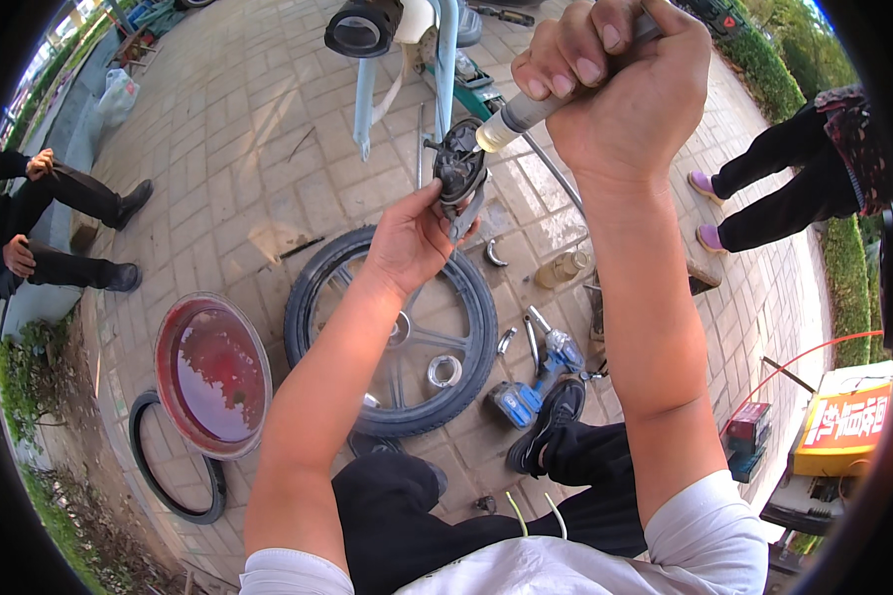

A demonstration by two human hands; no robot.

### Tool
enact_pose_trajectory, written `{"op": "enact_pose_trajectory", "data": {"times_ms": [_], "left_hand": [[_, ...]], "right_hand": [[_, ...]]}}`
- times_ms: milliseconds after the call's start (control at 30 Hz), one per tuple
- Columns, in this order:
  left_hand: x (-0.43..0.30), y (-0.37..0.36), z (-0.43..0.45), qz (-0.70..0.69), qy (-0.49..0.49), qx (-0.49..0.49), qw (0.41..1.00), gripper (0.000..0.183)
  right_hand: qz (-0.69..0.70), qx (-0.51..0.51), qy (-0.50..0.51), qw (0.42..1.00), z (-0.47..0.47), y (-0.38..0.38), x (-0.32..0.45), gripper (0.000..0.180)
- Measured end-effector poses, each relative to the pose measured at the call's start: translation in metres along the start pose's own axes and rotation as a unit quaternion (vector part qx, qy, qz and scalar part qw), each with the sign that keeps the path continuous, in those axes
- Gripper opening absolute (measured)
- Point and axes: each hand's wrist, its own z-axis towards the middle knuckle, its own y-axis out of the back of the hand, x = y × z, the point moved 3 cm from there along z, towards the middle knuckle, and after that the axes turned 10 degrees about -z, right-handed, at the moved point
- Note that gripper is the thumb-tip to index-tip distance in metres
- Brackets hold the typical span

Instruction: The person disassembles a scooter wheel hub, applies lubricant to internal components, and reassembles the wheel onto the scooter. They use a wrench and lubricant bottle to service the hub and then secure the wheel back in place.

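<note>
My left hand (417, 242) holds a round black brake part with a grey metal lever (461, 167) in front of the pale blue frame tube (446, 67). Gripped in my right hand (625, 82) is a large syringe (517, 120) with yellowish liquid near its tip. Its nozzle points into the dark inner side of the brake part. A wheel with a black tyre (484, 320) and grey spokes lies flat on the paving below, partly behind my left forearm. A metal ring (444, 370) rests on the wheel.
A blue cordless impact wrench (517, 404) lies by my shoe, near a glass jar (562, 269) and a curved metal piece (495, 253). A red basin of liquid (212, 372) and a loose tyre (217, 491) are at left. One person sits at left (67, 193); another stands at right (789, 171).
</note>
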Motion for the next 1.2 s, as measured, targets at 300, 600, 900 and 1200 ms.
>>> {"op": "enact_pose_trajectory", "data": {"times_ms": [300,600,900,1200], "left_hand": [[0.0,0.002,0.001,-0.007,0.004,0.007,1.0,0.024],[0.0,0.001,0.002,0.003,0.0,0.0,1.0,0.025],[0.0,0.002,0.001,0.0,0.001,0.002,1.0,0.025],[0.0,-0.002,0.001,0.005,0.002,0.006,1.0,0.025]], "right_hand": [[-0.002,-0.005,0.008,1.0,-0.001,0.0,0.001,0.042],[-0.004,0.0,0.012,1.0,-0.001,0.0,0.001,0.041],[-0.004,-0.009,-0.007,1.0,-0.006,-0.006,0.008,0.041],[-0.018,-0.005,0.009,1.0,-0.004,0.002,0.006,0.041]]}}
